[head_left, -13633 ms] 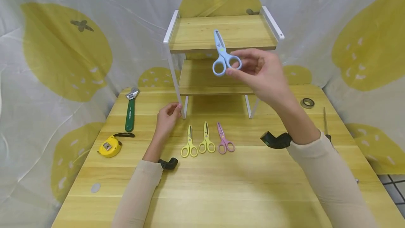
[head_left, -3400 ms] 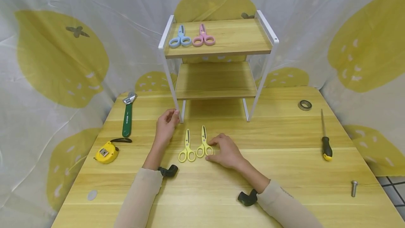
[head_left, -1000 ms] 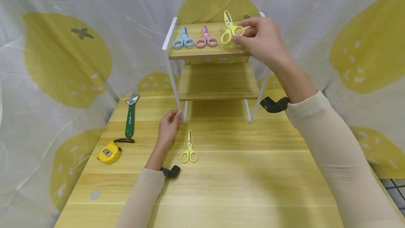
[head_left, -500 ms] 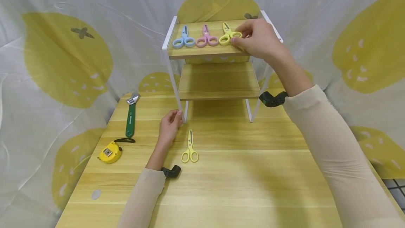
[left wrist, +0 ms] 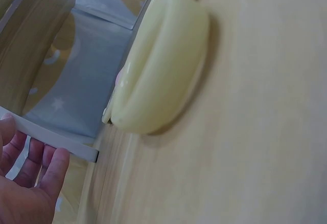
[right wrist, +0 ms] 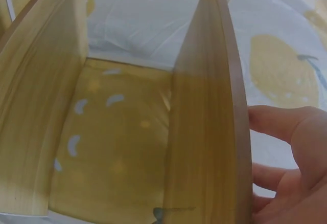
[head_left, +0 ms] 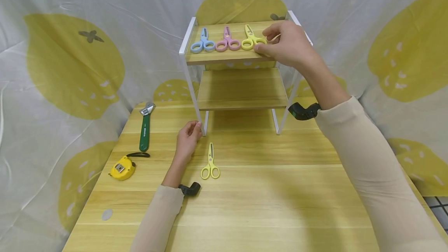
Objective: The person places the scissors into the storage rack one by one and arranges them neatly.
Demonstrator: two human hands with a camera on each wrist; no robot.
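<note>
Our right hand [head_left: 288,46] is at the upper board [head_left: 224,56] of the rack, its thumb against or just over the near loop of the yellow scissors [head_left: 250,37], which lie to the left of that hand with blades pointing away from us. Whether thumb and finger pinch the loop or have let go, we cannot tell. Farther left of the same hand lie the pink scissors [head_left: 228,39], then the blue scissors [head_left: 203,40]. Our left hand [head_left: 187,137] grips the white leg [left wrist: 76,148], and just to its right, on the table, lie the other yellow scissors [head_left: 210,160].

To set this pair down well, we should have both loops flat and level with the pink pair's, part thumb and finger fully, then lift straight up so the ring does not catch and swing the blades. A light steadying hold on the leg seems enough; pulling could shift the rack.

The board hides the scissors from the right wrist view, where only our fingers show beyond its edge. Our right sleeve [head_left: 371,166] covers part of the table, and the loop nearest our left wrist is blurred and cropped.
</note>
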